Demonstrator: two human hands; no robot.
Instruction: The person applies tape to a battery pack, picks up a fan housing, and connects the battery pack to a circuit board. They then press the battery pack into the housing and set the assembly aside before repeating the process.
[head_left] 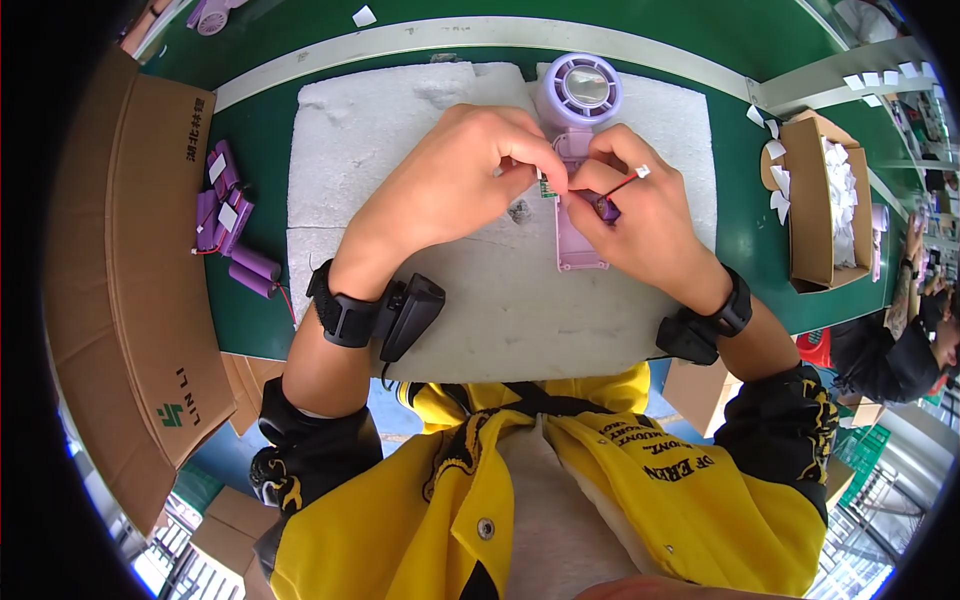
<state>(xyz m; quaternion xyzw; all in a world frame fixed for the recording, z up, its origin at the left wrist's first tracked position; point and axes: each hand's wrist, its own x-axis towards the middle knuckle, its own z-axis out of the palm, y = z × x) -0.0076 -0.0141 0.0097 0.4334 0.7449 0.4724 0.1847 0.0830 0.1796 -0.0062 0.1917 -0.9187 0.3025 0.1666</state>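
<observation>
A lilac handheld fan point(552, 98) lies on the white foam mat with its round head away from me. Its open handle shell point(578, 250) points toward me. Over the handle, my left hand point(455, 175) pinches at a small green circuit board point(547, 188). My right hand point(650, 215) is closed over the shell, around a purple battery cell point(606, 208) that shows partly under its fingers. Red and black wires rise from between those fingers to a white connector plug point(642, 172). The fingertips of both hands nearly meet and hide the wire joints.
Purple battery cells point(228, 205) with white tabs lie left of the foam mat point(400, 110). A big cardboard box point(150, 260) borders the left side. At right stands a carton point(812, 220) of white paper pieces. Another person point(890, 350) sits farther right.
</observation>
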